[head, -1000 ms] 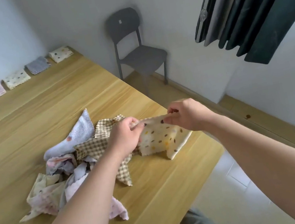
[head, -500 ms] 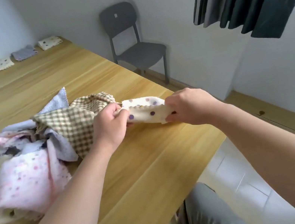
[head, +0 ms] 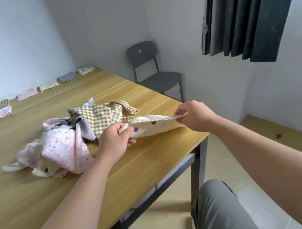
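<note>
Currently I have both hands on the cream polka-dot cloth point(head: 156, 127) at the centre of the frame, held low over the wooden table point(head: 29, 196) near its right edge. My left hand point(head: 115, 140) pinches its left end and my right hand point(head: 194, 115) pinches its right end, the two hands apart. Just left of it lies a heap of loose cloths point(head: 65, 149), with a brown checked cloth point(head: 102, 116) on top. Folded cloths point(head: 48, 85) line the table's far edge at upper left.

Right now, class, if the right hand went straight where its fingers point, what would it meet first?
Probably the left hand, across the dotted cloth both pinch; depth is hard to judge.
</note>
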`<state>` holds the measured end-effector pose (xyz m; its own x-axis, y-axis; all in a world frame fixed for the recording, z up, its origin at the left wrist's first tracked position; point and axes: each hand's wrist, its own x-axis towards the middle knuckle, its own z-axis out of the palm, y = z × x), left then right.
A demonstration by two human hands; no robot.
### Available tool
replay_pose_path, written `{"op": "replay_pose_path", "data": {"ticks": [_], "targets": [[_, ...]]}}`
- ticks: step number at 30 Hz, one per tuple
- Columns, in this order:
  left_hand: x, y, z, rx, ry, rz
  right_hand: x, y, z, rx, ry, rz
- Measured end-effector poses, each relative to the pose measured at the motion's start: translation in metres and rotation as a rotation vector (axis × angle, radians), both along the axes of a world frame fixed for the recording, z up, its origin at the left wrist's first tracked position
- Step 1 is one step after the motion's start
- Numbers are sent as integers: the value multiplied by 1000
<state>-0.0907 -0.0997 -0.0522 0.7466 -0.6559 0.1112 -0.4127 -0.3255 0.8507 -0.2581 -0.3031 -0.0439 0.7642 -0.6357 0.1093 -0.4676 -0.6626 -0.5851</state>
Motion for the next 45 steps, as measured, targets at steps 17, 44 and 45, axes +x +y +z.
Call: {"op": "replay_pose_path", "data": {"ticks": [17, 44, 45], "targets": [[25, -31, 43, -342, 283, 114, 11, -4, 51, 225, -416, -78], [6, 13, -30, 166, -247, -95, -47, -31, -25, 65, -8, 93], [8, 9, -32, 162, -261, -72, -45, -31, -25, 58, -15, 75]]}}
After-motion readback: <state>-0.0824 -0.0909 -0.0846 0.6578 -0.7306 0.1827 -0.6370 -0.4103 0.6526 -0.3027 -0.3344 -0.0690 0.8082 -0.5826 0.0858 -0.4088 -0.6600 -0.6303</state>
